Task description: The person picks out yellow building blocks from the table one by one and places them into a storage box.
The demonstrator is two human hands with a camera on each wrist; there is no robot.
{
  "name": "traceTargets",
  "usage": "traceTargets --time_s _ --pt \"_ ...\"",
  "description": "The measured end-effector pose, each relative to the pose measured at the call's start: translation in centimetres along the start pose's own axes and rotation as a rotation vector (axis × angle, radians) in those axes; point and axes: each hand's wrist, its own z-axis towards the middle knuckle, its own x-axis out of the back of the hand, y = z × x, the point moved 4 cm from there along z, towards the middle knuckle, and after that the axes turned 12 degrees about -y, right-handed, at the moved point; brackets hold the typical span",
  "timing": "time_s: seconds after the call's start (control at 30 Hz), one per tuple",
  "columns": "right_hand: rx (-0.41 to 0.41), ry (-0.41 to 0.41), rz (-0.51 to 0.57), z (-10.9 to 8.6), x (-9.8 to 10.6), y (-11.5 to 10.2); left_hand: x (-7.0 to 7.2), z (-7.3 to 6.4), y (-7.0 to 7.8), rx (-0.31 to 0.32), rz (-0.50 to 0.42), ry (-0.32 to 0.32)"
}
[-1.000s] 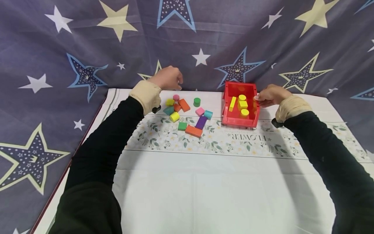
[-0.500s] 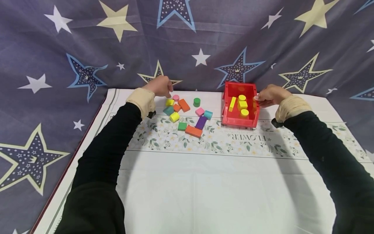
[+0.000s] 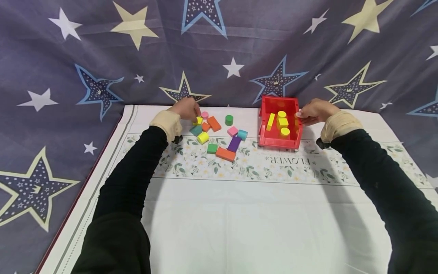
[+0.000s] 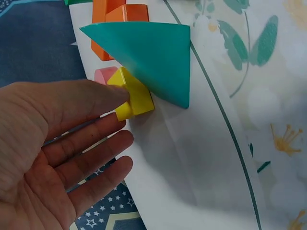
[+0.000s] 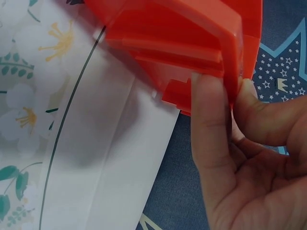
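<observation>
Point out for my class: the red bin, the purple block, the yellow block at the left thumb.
Red bin (image 3: 278, 143), head view, its near wall.
Purple block (image 3: 234, 144), head view, middle of top face.
Yellow block (image 4: 140, 97), left wrist view, uncovered side.

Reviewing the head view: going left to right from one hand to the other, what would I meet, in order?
Left hand → green rectangular block → green cylinder → light-blue cylinder → red plastic bin → right hand, at the bin's right wall.

Saw "FLOWER" (image 3: 291, 160) printed upside down, between small star marks (image 3: 314, 162), on the tablecloth's floral band (image 3: 267, 173).
</observation>
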Motion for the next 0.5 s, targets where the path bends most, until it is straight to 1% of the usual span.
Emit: traceTargets --time_s 0.07,0.23,0.43,0.5 --pt "-0.001 0.005 -0.008 -0.09 0.02 -0.17 -0.02 -0.11 0.14 -0.016 0.000 0.000" --pt "-0.002 -0.011 -0.022 -0.21 0.03 -0.41 -0.11 -0.41 0.54 -0.045 0.013 0.006" --pt "-0.020 -0.050 -0.010 -0.16 -0.07 -0.54 -0.45 -0.05 0.40 -0.060 0.035 0.018" --pt "-0.023 -0.063 -0.002 -0.16 -0.08 -0.55 -0.55 0.06 0.30 -0.059 0.027 0.016"
